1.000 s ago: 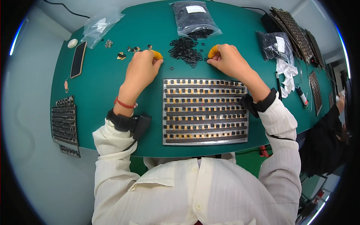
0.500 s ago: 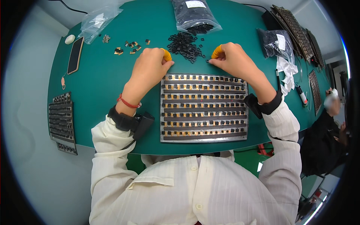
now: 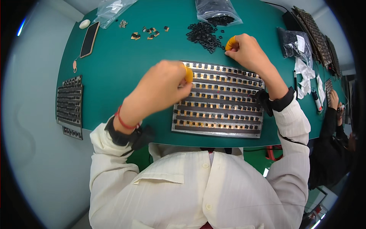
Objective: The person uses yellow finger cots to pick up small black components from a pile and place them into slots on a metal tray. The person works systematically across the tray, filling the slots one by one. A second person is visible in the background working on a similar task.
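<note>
A metal tray (image 3: pixel 219 133) lies in front of me, with rows of small black square parts on gold-coloured pieces between dark strips. My left hand (image 3: pixel 162 86) is over the tray's left edge, thumb and finger pinched together; what is between them is too small to make out. Beyond the tray, my right hand (image 3: pixel 249 52) is closed in a pinch at the right side of a heap of small black square pieces (image 3: pixel 204 36). Its fingertips hide whatever they hold. Each hand wears an orange finger cover.
A bag of black pieces (image 3: pixel 217 9) stands behind the heap, another bag (image 3: pixel 295 42) to the right near stacked trays (image 3: pixel 312 34). Gold-and-black parts (image 3: pixel 150 32), a phone (image 3: pixel 90 40) and a filled rack (image 3: pixel 69 103) are leftward. A person in black (image 3: pixel 329 149) is at right.
My left hand has come back from beside the heap to the tray's left edge. The right hand stays by the heap. The whole view has shifted, and the tray appears slightly turned.
</note>
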Motion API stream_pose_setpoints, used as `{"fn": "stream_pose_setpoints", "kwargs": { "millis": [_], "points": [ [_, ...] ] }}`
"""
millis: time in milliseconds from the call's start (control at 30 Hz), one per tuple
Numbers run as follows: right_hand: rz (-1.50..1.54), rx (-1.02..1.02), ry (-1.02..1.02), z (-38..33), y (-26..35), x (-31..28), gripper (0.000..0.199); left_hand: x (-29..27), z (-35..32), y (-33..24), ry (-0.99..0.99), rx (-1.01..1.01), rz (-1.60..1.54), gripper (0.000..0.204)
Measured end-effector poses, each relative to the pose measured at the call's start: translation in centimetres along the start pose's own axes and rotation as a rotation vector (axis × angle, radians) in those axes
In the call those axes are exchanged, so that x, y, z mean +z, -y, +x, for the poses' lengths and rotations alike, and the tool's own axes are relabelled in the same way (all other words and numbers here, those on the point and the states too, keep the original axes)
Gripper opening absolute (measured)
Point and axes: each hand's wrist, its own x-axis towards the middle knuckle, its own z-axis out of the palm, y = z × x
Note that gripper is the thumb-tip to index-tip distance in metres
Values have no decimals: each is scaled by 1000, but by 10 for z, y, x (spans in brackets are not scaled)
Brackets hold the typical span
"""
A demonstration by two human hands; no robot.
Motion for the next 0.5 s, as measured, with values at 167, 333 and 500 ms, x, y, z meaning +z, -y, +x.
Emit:
{"fn": "stream_pose_setpoints", "kwargs": {
  "millis": [167,333,500],
  "points": [
    [-33,5,27,-6,10,-6,19,14,-47,-27,148,59,-16,14],
    [15,-108,-5,-63,42,-34,15,28,-65,-33,150,94,47,11],
    [4,-99,12,-141,39,-36,12,37,-70,-32,107,141,138,12]
  ]
}}
